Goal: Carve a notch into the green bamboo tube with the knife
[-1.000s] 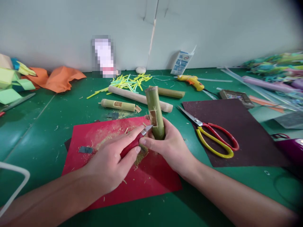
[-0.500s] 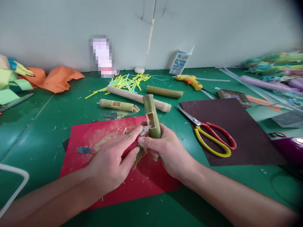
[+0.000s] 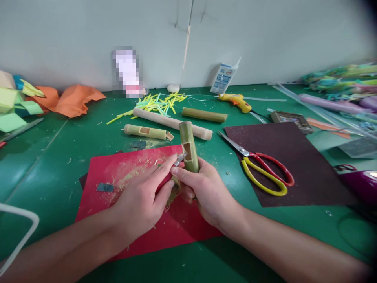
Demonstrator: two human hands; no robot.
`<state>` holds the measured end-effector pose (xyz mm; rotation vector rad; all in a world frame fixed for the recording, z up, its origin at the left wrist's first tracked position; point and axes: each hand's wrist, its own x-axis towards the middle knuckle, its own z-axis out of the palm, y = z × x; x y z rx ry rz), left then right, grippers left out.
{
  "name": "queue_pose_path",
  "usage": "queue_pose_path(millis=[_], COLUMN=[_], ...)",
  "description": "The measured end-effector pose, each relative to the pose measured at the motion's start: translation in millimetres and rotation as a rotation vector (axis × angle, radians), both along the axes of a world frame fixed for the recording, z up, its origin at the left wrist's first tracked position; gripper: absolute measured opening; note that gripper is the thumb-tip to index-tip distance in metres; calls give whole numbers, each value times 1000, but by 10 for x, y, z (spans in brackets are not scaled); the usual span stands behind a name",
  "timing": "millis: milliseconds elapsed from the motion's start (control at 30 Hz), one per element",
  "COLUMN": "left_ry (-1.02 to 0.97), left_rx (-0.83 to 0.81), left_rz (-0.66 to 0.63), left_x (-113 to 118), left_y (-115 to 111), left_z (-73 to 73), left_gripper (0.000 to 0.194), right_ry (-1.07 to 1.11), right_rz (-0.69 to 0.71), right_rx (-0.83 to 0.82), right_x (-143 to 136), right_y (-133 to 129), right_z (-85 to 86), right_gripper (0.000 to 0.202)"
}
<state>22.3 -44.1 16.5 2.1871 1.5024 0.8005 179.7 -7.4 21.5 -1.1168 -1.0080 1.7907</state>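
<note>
My left hand is closed round a red-handled craft knife, its short blade pointing right at the edge of a cut opening in a green bamboo piece. That bamboo stands nearly upright, leaning a little left, with my right hand wrapped round its lower end. My right thumb lies by the front of the knife. Below both hands is a red sheet strewn with shavings. Behind it lies a second bamboo piece with a similar opening and a small cut chip at its end.
Scissors with red and yellow handles lie partly on a dark sheet. Farther back are a pale stick, another bamboo piece, yellow straw pieces, a yellow glue gun and a carton. Orange paper lies left.
The upright bamboo piece has shifted slightly down. The knife blade has moved a little left and up along the opening's edge. Both hands keep their holds.
</note>
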Motion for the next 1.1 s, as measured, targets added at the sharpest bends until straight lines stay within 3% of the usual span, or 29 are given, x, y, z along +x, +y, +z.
queue_pose_path(millis=[267,400,533,667,867,900,1033,1100], left_ry=[-27,-36,-88,-239,-160,-143,-98,-80], left_rx=[-50,-64,-105,-48,134,151,206,230], left_rz=[-11,24,75,64,-7,-10,-4,14], left_x=[8,-45,-89,-103,-143,-150,-164,-166], left_y=[68,96,51,21,32,30,7,-5], left_z=[24,129,252,303,329,333,358,388], left_gripper=[51,55,62,46,28,28,28,29], right_ry=[49,27,-36,-146,-225,-261,-452,-387], right_rz=[-15,66,109,151,31,45,132,194], right_rx=[37,71,90,198,370,417,738,827], right_x=[2,71,132,153,180,200,307,353], right_y=[11,41,72,99,62,57,65,74], right_z=[3,96,181,178,139,136,149,179], right_gripper=[26,20,32,34,93,92,48,45])
